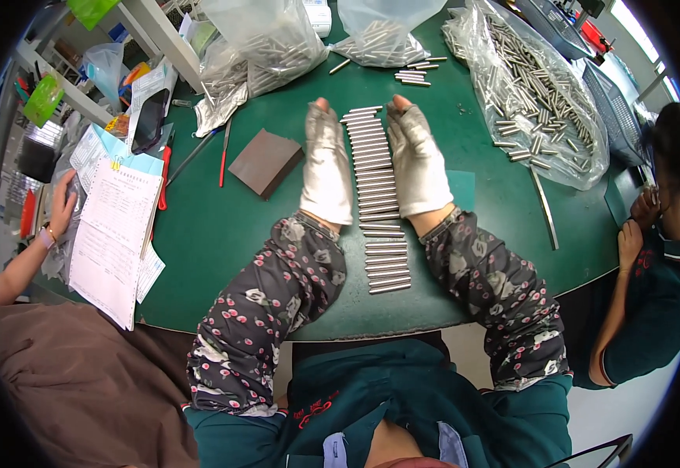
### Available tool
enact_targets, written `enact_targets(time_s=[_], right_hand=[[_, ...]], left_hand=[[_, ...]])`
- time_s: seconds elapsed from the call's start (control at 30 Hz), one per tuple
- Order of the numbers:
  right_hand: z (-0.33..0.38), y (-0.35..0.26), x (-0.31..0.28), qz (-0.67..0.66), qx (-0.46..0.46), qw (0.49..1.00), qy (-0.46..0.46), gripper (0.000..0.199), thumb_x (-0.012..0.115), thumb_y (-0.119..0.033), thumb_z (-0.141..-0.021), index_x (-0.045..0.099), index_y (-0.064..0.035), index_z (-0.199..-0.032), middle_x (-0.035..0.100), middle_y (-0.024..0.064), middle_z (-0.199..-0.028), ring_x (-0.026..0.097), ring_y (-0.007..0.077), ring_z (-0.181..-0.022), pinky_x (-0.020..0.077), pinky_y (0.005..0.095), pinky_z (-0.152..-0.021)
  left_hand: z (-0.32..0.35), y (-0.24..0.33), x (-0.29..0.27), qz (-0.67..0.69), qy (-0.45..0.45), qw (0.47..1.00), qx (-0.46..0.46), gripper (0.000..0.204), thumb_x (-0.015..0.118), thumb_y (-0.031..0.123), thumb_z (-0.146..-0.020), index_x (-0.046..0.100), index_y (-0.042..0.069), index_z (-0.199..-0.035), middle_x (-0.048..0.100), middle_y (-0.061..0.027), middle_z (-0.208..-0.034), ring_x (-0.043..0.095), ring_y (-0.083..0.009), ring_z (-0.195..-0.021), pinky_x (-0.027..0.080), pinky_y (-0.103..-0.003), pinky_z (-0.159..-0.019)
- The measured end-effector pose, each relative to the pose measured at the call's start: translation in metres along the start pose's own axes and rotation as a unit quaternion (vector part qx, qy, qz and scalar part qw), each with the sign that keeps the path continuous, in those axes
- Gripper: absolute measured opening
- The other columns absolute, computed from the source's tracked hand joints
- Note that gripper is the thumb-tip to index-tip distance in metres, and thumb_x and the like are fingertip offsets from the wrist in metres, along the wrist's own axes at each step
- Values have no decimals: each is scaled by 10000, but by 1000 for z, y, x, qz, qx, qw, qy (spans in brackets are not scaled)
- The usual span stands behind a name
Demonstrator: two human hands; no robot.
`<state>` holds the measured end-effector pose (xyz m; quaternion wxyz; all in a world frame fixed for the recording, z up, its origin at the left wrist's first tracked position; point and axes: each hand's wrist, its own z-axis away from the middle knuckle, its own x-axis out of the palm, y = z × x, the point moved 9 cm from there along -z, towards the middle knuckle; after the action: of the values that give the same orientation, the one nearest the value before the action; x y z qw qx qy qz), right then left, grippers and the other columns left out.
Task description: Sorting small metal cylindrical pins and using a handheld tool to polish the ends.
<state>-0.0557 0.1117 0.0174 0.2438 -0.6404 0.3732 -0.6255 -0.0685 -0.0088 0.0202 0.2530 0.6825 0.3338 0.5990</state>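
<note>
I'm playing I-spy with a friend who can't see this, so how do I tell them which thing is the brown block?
Start at the big green table and find the person's pale-gloved left hand, beside the row of metal rods. Just left of that hand lies the brown block. It is chunky and flat-faced, while the rods are thin, silvery and shiny.

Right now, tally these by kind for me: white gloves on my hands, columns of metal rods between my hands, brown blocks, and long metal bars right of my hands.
White gloves: 2, on the left hand and right hand
Column of metal rods: 1
Brown block: 1
Long metal bar: 1
Total: 5
</note>
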Motion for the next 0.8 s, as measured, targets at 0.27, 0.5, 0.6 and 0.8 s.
enact_targets(time_s=[0.27,0.5,0.6,0.8], right_hand=[[-40,-16,-13,-47,-64,997,26,399,508,-255,-898,498,-2,-1206,510,115,-1210,430,223,-1194,251,344,-1070],[-62,14,-11,-8,-22,1000,10,381,502,-247,-915,511,5,-1200,521,111,-1195,442,211,-1186,271,337,-1063],[-58,18,1,28,-26,999,-26,363,482,-216,-921,508,8,-1206,531,111,-1201,453,217,-1180,278,341,-1062],[-56,15,3,-33,-10,999,1,351,479,-211,-921,523,22,-1179,540,122,-1184,467,217,-1164,294,335,-1054]], left_hand=[[-26,13,-8,-7,5,998,61,514,397,350,-966,333,13,-1348,245,-104,-1454,108,-248,-1383,70,-361,-1129],[-46,-14,-11,-9,16,1000,0,555,379,369,-969,290,-14,-1359,243,-139,-1447,131,-262,-1375,97,-366,-1128],[-45,-15,-5,9,9,1000,-12,524,401,353,-965,336,-26,-1322,297,-140,-1408,199,-255,-1352,133,-360,-1128],[-45,-14,-5,17,8,1000,-4,474,474,298,-945,382,4,-1305,377,-106,-1358,272,-214,-1318,168,-345,-1118]])
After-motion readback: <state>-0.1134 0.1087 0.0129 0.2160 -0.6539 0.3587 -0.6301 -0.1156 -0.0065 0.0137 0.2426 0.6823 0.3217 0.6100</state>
